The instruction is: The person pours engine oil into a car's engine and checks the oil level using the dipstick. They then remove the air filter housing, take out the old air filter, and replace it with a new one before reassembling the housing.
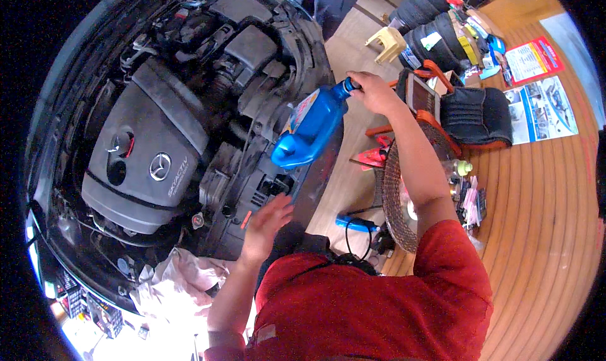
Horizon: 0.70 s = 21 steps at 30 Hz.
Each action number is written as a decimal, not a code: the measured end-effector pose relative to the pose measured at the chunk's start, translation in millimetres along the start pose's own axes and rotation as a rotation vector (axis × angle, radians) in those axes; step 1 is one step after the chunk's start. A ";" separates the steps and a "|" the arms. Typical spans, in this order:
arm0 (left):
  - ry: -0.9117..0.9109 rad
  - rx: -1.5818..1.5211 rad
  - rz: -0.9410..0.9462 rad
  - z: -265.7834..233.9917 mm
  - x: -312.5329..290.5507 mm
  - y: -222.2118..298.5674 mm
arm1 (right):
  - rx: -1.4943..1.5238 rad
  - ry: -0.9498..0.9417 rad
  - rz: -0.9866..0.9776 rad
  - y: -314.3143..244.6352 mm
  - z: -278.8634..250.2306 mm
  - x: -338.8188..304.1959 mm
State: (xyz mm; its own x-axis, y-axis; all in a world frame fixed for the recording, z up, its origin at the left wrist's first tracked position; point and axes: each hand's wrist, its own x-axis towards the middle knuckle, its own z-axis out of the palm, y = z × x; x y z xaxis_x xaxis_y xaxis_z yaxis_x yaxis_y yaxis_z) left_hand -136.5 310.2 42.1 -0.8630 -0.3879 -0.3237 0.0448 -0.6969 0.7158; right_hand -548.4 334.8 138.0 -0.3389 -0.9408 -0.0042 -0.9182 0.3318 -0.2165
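Note:
My right hand (372, 90) is closed round the neck end of a blue plastic oil jug (315, 127). The jug hangs tilted over the edge of the car's engine bay, its neck up to the right and its base down to the left. Lower down, my left hand (270, 225) is held out with fingers stretched, slightly blurred and apart from the jug. To the left lies the grey engine cover (136, 193), with a dark round recess (117, 171) in its top.
A pale cloth (180, 276) drapes over the car's front edge. On the right stand a round wicker table (392, 203), a black and orange chair (476, 118), a yellow stool (386, 44) and stacked tyres (435, 42). Another person's legs (328, 7) show at the top.

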 end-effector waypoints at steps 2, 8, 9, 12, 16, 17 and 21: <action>0.136 -0.072 -0.054 -19.3 -24.7 -0.6 | 0.011 -0.024 -0.017 3.3 2.8 -0.1; 0.327 -0.161 0.000 -64.3 -84.4 -35.1 | -0.034 -0.023 -0.043 -2.0 6.0 -0.8; 0.330 -0.159 0.003 -66.4 -89.5 -38.2 | -0.026 -0.018 -0.044 -3.7 5.6 -0.6; 0.399 -0.216 -0.057 -71.6 -96.6 -43.1 | -0.073 -0.083 -0.002 -2.7 2.6 2.9; 0.390 -0.138 -0.068 -79.1 -99.1 -44.4 | -0.071 -0.055 -0.032 5.8 6.9 6.7; 0.372 -0.147 -0.034 -81.4 -98.8 -45.5 | -0.108 -0.049 -0.050 7.1 5.2 8.4; 0.422 0.065 0.003 -95.2 -108.9 -46.7 | -0.174 -0.117 -0.066 -12.4 3.8 19.0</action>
State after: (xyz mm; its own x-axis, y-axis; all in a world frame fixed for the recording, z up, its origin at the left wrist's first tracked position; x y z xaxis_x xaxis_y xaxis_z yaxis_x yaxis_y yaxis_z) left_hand 3.4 327.5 -15.0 -0.5803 -0.6124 -0.5369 0.0034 -0.6611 0.7503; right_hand -542.6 312.5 136.9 -0.2600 -0.9592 -0.1114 -0.9626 0.2665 -0.0485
